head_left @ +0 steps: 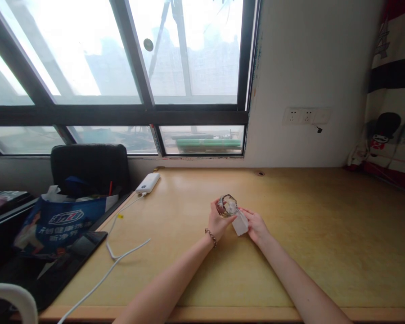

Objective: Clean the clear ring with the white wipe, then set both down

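My left hand (219,225) wraps around a round, hollow, glass-like cup (227,205) with dark brown and pale patches around its rim. The cup is tilted so its opening faces me. A white tissue (240,223) hangs beside the cup's right side, and my right hand (255,226) pinches it between fingers and thumb. Whether the tissue reaches inside the cup I cannot tell. Both hands are close together above the middle of the wooden desk (307,252). A beaded bracelet (210,237) circles my left wrist.
On the desk's left edge lies a white power bank (148,183) with a white cable (113,254) trailing toward me. Left of the desk, a blue shopping bag (59,225) rests by a black chair (89,166). A patterned curtain (391,108) hangs at the far right.
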